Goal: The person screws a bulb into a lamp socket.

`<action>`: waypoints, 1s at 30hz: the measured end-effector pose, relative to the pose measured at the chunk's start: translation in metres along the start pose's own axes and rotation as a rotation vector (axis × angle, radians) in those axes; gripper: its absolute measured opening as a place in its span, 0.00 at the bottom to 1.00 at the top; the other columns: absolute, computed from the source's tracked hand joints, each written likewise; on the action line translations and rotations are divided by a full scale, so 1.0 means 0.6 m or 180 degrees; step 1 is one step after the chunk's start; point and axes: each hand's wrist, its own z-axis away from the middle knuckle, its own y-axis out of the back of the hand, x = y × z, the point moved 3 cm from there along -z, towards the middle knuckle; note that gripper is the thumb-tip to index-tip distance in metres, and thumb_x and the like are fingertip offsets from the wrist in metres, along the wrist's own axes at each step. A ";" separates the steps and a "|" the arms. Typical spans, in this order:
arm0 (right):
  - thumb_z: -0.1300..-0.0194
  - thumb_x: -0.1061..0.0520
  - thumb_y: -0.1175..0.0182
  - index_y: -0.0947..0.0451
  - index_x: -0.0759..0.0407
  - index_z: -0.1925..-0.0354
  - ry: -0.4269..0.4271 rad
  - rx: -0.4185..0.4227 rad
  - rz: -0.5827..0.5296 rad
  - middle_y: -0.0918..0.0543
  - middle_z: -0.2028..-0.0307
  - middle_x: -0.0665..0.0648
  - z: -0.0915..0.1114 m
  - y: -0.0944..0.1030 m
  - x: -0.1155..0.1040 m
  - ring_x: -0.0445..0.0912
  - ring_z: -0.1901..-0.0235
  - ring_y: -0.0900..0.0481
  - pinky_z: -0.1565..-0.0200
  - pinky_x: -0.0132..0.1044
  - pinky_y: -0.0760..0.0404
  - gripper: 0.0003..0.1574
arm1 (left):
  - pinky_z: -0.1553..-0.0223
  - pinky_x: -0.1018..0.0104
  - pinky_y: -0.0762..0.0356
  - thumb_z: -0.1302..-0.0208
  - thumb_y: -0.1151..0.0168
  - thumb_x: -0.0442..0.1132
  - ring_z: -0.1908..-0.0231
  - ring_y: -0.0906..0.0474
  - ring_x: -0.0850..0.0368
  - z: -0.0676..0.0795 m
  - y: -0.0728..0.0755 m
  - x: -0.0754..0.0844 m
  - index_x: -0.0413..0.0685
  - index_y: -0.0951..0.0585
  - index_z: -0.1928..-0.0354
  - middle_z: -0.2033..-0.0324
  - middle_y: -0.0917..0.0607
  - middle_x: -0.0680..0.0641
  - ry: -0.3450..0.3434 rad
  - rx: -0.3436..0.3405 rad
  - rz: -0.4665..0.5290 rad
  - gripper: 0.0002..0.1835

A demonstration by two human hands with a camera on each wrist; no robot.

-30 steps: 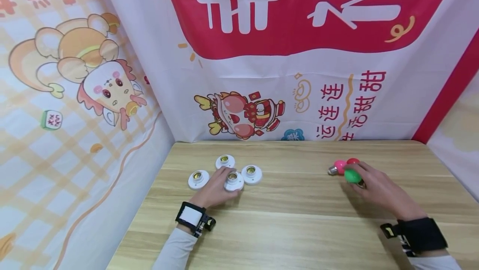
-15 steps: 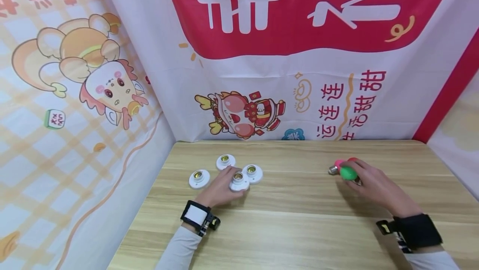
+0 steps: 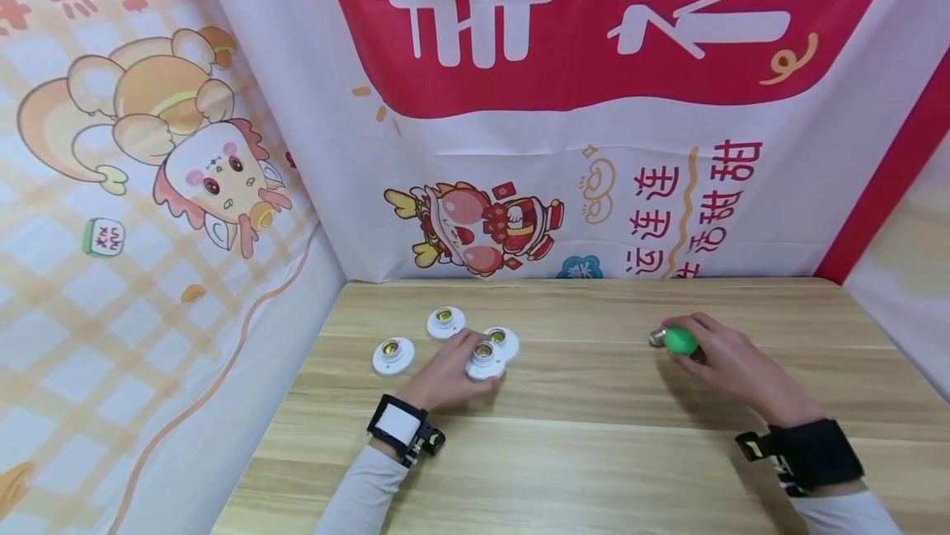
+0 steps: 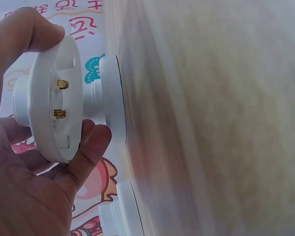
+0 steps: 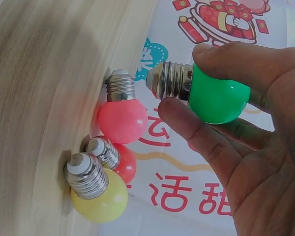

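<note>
My left hand (image 3: 448,377) grips a round white lamp socket (image 3: 486,363) by its rim, raised off the table. In the left wrist view its underside shows two brass terminals, with thumb and fingers at opposite edges. Right behind it stands another white socket (image 3: 509,344), partly covered in the head view. Over on the right, my right hand (image 3: 731,360) pinches a green light bulb (image 5: 219,96) near its metal screw base, which points left. Beside that hand lie a pink bulb (image 5: 123,120), a red bulb (image 5: 127,164) and a yellow bulb (image 5: 101,201); the head view mostly hides them.
Two more white sockets, a left one (image 3: 392,365) and a rear one (image 3: 445,327), stand on the wooden table (image 3: 564,452). Printed cloth hangs behind the table (image 3: 519,139) and along its left side (image 3: 148,271).
Holding the socket, my left hand has shifted to the right, in front of the rightmost standing one. My right hand has moved slightly left with the green bulb, covering more of the bulbs behind.
</note>
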 end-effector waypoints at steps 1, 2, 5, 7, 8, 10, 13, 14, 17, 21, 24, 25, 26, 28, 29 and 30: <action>0.48 0.59 0.28 0.25 0.58 0.46 -0.0017 -0.0013 -0.0006 0.22 0.56 0.61 0.000 -0.001 0.000 0.54 0.60 0.22 0.60 0.57 0.17 0.31 | 0.44 0.60 0.25 0.49 0.31 0.57 0.47 0.31 0.57 -0.001 0.000 0.001 0.47 0.31 0.37 0.45 0.28 0.51 -0.0005 0.0000 0.0002 0.40; 0.48 0.58 0.28 0.26 0.58 0.45 -0.0040 -0.0043 -0.0019 0.22 0.56 0.61 -0.001 -0.001 0.000 0.54 0.60 0.22 0.60 0.57 0.17 0.31 | 0.45 0.60 0.25 0.49 0.31 0.57 0.47 0.31 0.57 -0.001 0.000 0.003 0.47 0.31 0.36 0.45 0.28 0.50 -0.0010 -0.0001 0.0002 0.40; 0.47 0.57 0.29 0.26 0.57 0.45 -0.0109 -0.0114 -0.0041 0.22 0.54 0.63 -0.002 -0.002 -0.001 0.55 0.58 0.22 0.59 0.58 0.17 0.31 | 0.45 0.60 0.25 0.50 0.31 0.57 0.47 0.31 0.56 -0.002 0.000 0.007 0.46 0.31 0.36 0.44 0.28 0.50 -0.0028 -0.0013 0.0012 0.41; 0.46 0.56 0.29 0.26 0.57 0.44 -0.0138 -0.0149 -0.0044 0.22 0.53 0.64 -0.003 -0.003 -0.002 0.56 0.58 0.22 0.58 0.58 0.17 0.31 | 0.45 0.61 0.24 0.50 0.31 0.57 0.48 0.31 0.57 -0.003 0.000 0.009 0.46 0.31 0.36 0.45 0.28 0.50 -0.0034 -0.0012 0.0016 0.41; 0.46 0.56 0.29 0.26 0.57 0.44 -0.0152 -0.0169 -0.0047 0.22 0.53 0.64 -0.004 -0.003 -0.003 0.56 0.57 0.22 0.58 0.58 0.17 0.31 | 0.45 0.61 0.24 0.50 0.31 0.57 0.48 0.31 0.57 -0.003 -0.001 0.010 0.46 0.31 0.36 0.45 0.28 0.50 -0.0045 -0.0004 0.0011 0.41; 0.46 0.55 0.29 0.26 0.57 0.44 -0.0164 -0.0182 -0.0038 0.22 0.52 0.65 -0.005 -0.003 -0.004 0.56 0.57 0.22 0.58 0.58 0.17 0.31 | 0.46 0.62 0.24 0.50 0.31 0.57 0.48 0.31 0.57 -0.003 -0.002 0.011 0.47 0.31 0.36 0.45 0.28 0.50 -0.0068 0.0016 -0.0001 0.41; 0.46 0.55 0.29 0.26 0.56 0.44 -0.0178 -0.0199 -0.0029 0.22 0.53 0.65 -0.007 -0.003 -0.005 0.56 0.57 0.22 0.58 0.58 0.17 0.31 | 0.47 0.62 0.24 0.50 0.31 0.58 0.49 0.31 0.58 -0.004 -0.004 0.012 0.47 0.31 0.36 0.46 0.28 0.51 -0.0115 0.0049 -0.0053 0.41; 0.46 0.55 0.29 0.26 0.56 0.44 -0.0179 -0.0202 -0.0034 0.22 0.53 0.65 -0.007 -0.003 -0.006 0.56 0.57 0.22 0.58 0.58 0.17 0.31 | 0.47 0.63 0.24 0.50 0.31 0.58 0.49 0.31 0.58 -0.004 -0.004 0.013 0.48 0.31 0.36 0.46 0.28 0.51 -0.0135 0.0057 -0.0074 0.41; 0.45 0.55 0.29 0.26 0.56 0.44 -0.0185 -0.0220 -0.0036 0.22 0.52 0.65 -0.009 -0.003 -0.007 0.56 0.57 0.22 0.58 0.58 0.17 0.30 | 0.47 0.64 0.24 0.50 0.32 0.59 0.48 0.32 0.59 -0.006 -0.007 0.016 0.48 0.31 0.36 0.46 0.28 0.51 -0.0183 0.0063 -0.0122 0.41; 0.45 0.55 0.29 0.26 0.56 0.44 -0.0209 -0.0270 -0.0048 0.22 0.51 0.65 -0.011 -0.003 -0.009 0.57 0.55 0.23 0.57 0.59 0.18 0.30 | 0.46 0.64 0.24 0.50 0.32 0.59 0.48 0.32 0.60 -0.008 -0.009 0.021 0.48 0.31 0.36 0.45 0.28 0.51 -0.0190 0.0037 -0.0103 0.42; 0.44 0.54 0.30 0.26 0.56 0.44 -0.0238 -0.0318 -0.0047 0.22 0.50 0.66 -0.014 -0.002 -0.011 0.58 0.54 0.23 0.56 0.60 0.19 0.30 | 0.45 0.63 0.24 0.50 0.31 0.59 0.47 0.31 0.59 -0.009 -0.010 0.027 0.48 0.31 0.35 0.44 0.28 0.51 -0.0196 0.0027 -0.0094 0.42; 0.44 0.54 0.30 0.26 0.56 0.43 -0.0243 -0.0329 -0.0047 0.22 0.50 0.66 -0.014 -0.002 -0.012 0.58 0.54 0.23 0.56 0.60 0.19 0.30 | 0.45 0.63 0.24 0.50 0.31 0.59 0.47 0.31 0.59 -0.010 -0.010 0.028 0.49 0.31 0.35 0.44 0.28 0.51 -0.0201 0.0029 -0.0095 0.42; 0.44 0.54 0.30 0.26 0.56 0.43 -0.0249 -0.0344 -0.0043 0.22 0.50 0.66 -0.015 -0.002 -0.012 0.58 0.54 0.24 0.56 0.60 0.19 0.30 | 0.45 0.63 0.24 0.50 0.31 0.59 0.47 0.31 0.60 -0.010 -0.010 0.030 0.49 0.31 0.35 0.44 0.28 0.51 -0.0217 0.0035 -0.0107 0.42; 0.44 0.53 0.30 0.26 0.56 0.44 -0.0239 -0.0344 -0.0038 0.22 0.51 0.65 -0.016 -0.002 -0.013 0.57 0.54 0.23 0.56 0.60 0.19 0.30 | 0.45 0.63 0.24 0.50 0.31 0.59 0.47 0.31 0.59 -0.012 -0.010 0.034 0.49 0.31 0.35 0.45 0.28 0.51 -0.0264 0.0061 -0.0106 0.41; 0.44 0.53 0.30 0.26 0.56 0.44 -0.0232 -0.0340 -0.0040 0.21 0.51 0.65 -0.017 -0.002 -0.014 0.57 0.54 0.23 0.56 0.59 0.19 0.30 | 0.45 0.63 0.24 0.50 0.31 0.59 0.47 0.31 0.59 -0.013 -0.011 0.035 0.49 0.31 0.36 0.45 0.28 0.51 -0.0285 0.0071 -0.0104 0.41; 0.44 0.53 0.30 0.26 0.56 0.44 -0.0224 -0.0336 -0.0045 0.21 0.51 0.64 -0.017 -0.002 -0.014 0.57 0.55 0.23 0.56 0.59 0.19 0.30 | 0.45 0.64 0.24 0.50 0.31 0.59 0.47 0.31 0.60 -0.014 -0.011 0.037 0.49 0.31 0.36 0.45 0.28 0.51 -0.0302 0.0074 -0.0109 0.41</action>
